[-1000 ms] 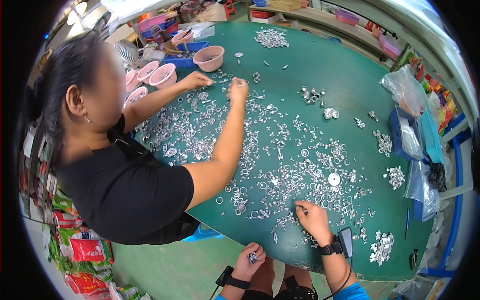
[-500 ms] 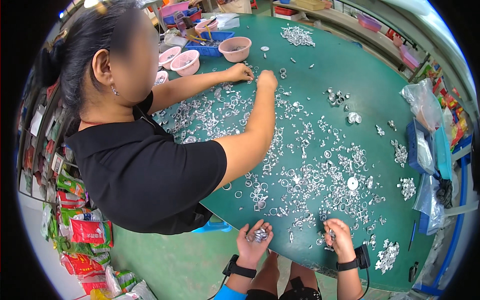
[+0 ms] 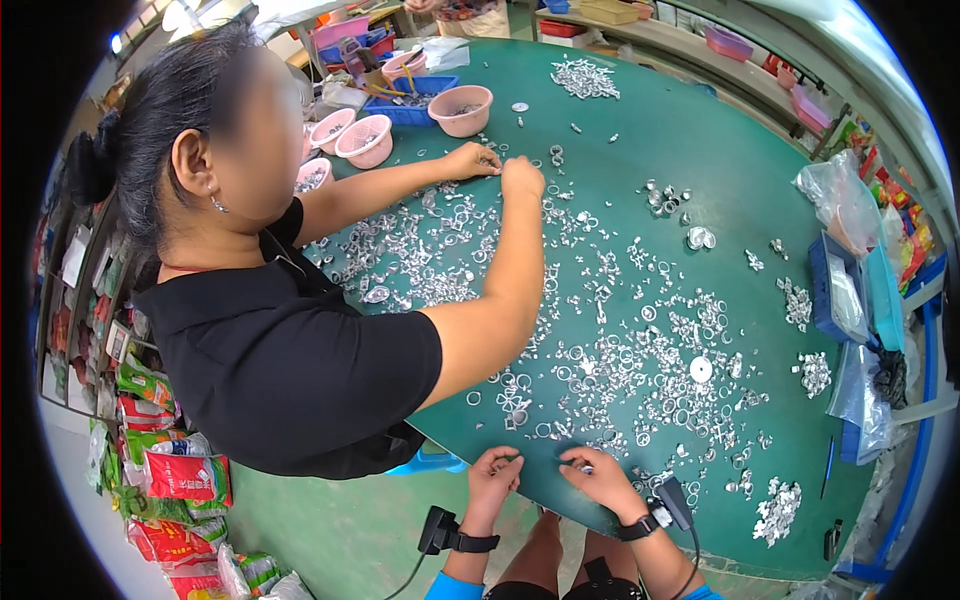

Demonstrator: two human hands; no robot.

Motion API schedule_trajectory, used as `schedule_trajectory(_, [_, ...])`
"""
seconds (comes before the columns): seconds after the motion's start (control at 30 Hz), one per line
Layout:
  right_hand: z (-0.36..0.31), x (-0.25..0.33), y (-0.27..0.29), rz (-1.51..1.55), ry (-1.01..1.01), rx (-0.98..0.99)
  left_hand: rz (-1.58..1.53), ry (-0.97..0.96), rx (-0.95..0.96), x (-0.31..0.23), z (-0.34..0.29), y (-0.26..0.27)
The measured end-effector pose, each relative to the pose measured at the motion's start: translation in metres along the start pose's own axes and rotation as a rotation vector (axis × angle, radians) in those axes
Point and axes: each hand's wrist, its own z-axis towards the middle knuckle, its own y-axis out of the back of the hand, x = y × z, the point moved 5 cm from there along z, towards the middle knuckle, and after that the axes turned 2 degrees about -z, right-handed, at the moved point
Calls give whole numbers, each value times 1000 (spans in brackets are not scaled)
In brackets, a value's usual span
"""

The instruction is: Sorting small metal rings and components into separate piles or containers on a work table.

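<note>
My left hand (image 3: 494, 474) is at the table's near edge with its fingers curled in; what lies inside it is hidden. Just to its right, my right hand (image 3: 597, 477) reaches in over the green table (image 3: 700, 515), thumb and fingers drawn together. Any small piece in its fingertips is too small to make out. Beyond both hands spreads a wide scatter of small silver metal pieces (image 3: 610, 375), with rings and odd shapes among them. A round white disc (image 3: 701, 369) lies within that scatter. Close to my right wrist lie a few loose silver pieces (image 3: 655, 487).
At the left a person in black (image 3: 290, 370) handles small pieces with both hands. Pink baskets (image 3: 461, 112) and a blue tray (image 3: 412, 108) stand at the far left. Sorted piles (image 3: 776, 513) lie along the right, near a blue bin (image 3: 838, 290) and a pen (image 3: 827, 468).
My right hand has moved left toward my left hand. My left palm, open before with shiny metal pieces on it, has turned and its fingers have curled in.
</note>
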Motion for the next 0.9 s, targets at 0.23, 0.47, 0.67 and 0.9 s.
schedule_trajectory(0.23, [-57, -27, 11, 686, -498, -112, 1100, -443, -199, -31, 37, -1])
schedule_trajectory(0.47, [-67, -21, 12, 729, -483, -141, 909, -384, -121, -44, 20, -10])
schedule_trajectory(0.67, [-41, 3, -2, 893, -439, -56, 615, -297, 151, -48, -29, -53])
schedule_trajectory(0.9, [-52, -17, 33, 984, -402, -217, 884, -480, 124, -81, 29, -67])
